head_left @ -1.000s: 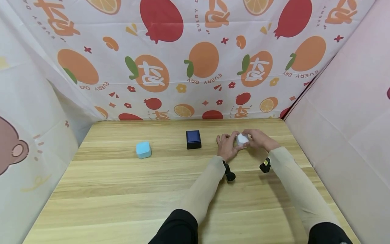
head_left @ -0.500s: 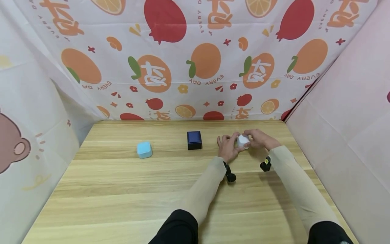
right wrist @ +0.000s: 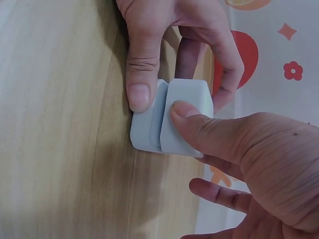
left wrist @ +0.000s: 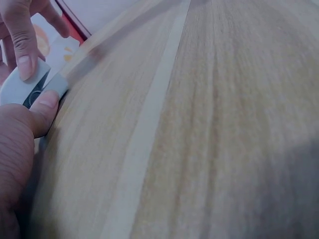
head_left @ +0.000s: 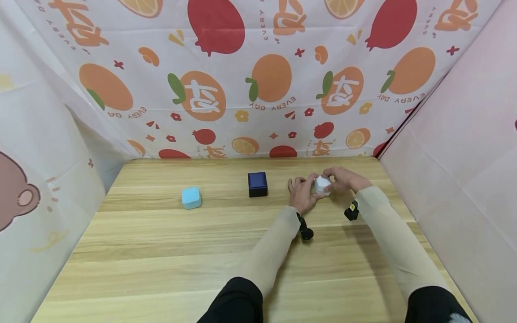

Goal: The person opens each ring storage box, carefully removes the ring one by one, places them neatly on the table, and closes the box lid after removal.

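Note:
Toward the back right of the table, both hands work on a small white hinged jewelry box (head_left: 322, 183). My left hand (head_left: 300, 196) grips its lower part, thumb pressed to the near side, as the right wrist view shows. My right hand (head_left: 346, 179) pinches the lid (right wrist: 192, 92) between thumb and fingers. The lid stands slightly raised, and a gap runs between it and the base (right wrist: 142, 130). In the left wrist view a dark interior shows through that gap; the contents are hidden.
A dark blue box (head_left: 257, 185) stands left of the hands, near the table's back. Further left sits a light blue rounded box (head_left: 191, 198). A fruit-print cloth (head_left: 242, 89) hangs behind the wooden table (head_left: 169, 251), with pale cloth walls at both sides.
My right hand has risen slightly with the lid, and the white box looks a little taller. The left hand has stayed in place.

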`<state>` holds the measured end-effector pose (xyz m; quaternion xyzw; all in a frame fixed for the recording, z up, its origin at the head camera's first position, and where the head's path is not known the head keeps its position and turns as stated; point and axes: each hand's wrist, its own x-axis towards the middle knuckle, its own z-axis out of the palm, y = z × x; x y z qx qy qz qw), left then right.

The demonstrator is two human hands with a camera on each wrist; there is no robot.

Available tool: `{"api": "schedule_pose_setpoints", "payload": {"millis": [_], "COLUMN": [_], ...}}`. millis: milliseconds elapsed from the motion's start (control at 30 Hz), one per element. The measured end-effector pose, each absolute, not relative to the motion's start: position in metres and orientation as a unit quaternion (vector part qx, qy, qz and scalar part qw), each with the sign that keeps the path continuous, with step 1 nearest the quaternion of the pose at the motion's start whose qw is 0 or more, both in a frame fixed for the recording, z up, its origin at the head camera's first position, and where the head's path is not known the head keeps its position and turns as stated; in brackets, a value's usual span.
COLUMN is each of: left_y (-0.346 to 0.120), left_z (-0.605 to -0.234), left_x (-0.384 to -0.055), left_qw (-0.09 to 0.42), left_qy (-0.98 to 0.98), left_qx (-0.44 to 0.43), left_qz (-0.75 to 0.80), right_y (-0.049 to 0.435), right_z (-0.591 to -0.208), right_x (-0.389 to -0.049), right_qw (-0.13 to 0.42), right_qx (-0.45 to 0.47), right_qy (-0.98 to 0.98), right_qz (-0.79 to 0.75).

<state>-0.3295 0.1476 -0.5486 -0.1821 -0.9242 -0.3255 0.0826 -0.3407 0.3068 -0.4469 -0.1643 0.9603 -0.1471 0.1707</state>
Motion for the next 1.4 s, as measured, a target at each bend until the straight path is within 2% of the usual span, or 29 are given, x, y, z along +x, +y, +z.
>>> {"api": "schedule_pose_setpoints", "payload": {"millis": [633, 1400], "left_y": [0.149, 0.149], "left_z": [-0.549, -0.552], "left_x": [-0.330, -0.331], "left_qw": [0.079, 0.085], "left_qy": [-0.925, -0.928], "left_qx": [-0.182, -0.180], "left_qz": [-0.325, -0.315], "right_y": [0.309, 0.311], "right_z": [-0.437, -0.429], "right_x": [-0.352, -0.363], "right_qw": [0.253, 0.298], "right_qx": [-0.129, -0.132], "right_qy": [0.946, 0.935], "right_qz": [-0.156, -0.139]}}
